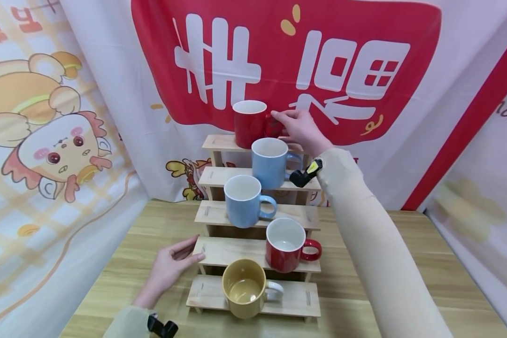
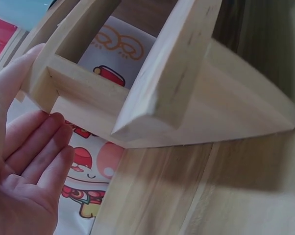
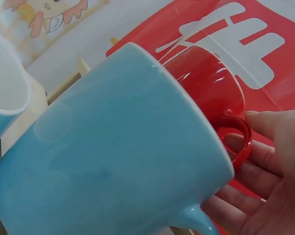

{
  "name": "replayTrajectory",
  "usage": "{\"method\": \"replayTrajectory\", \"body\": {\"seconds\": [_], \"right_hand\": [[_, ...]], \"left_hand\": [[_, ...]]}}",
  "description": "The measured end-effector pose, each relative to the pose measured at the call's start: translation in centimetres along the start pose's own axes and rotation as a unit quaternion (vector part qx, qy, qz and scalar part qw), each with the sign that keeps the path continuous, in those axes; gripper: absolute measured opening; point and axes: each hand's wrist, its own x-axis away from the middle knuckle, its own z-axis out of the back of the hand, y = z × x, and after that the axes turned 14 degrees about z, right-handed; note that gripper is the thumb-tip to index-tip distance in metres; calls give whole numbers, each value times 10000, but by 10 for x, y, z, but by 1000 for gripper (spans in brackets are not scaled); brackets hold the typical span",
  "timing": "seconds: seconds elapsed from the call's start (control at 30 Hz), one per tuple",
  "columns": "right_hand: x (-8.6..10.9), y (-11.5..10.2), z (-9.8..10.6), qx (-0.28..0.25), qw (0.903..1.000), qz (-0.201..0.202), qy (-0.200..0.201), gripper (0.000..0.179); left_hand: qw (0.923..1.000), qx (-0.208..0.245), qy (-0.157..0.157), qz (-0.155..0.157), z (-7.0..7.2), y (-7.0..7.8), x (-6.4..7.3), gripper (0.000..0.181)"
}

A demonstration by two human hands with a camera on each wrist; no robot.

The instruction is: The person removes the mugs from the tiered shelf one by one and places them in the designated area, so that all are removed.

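Note:
On the top step of a wooden stepped stand is a red mug, white inside. My right hand pinches its handle between thumb and fingers, as the right wrist view also shows. My left hand grips the left end of the second-lowest step, its thumb and fingers spread across the board's end. One step below the red mug, a light blue mug fills much of the right wrist view and hides part of it.
Lower steps hold another light blue mug, a second red mug and a yellow mug with a white handle. The stand is on a wood-grain table. Behind hangs a printed red and white cloth.

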Motion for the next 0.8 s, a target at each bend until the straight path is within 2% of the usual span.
{"method": "replayTrajectory", "body": {"seconds": [0.2,0.47,0.8], "right_hand": [[-1,-2,-2,-237,9995,-149,-147,44],[-3,0,-4,-213,9997,-58,-126,42],[2,1,-2,-272,9995,-155,-27,42]], "left_hand": [[9996,-265,-7,-43,3,2,-1,74],[9996,-217,-98,-159,3,2,-3,75],[9995,-270,-1,-153,5,-1,-4,75]]}}
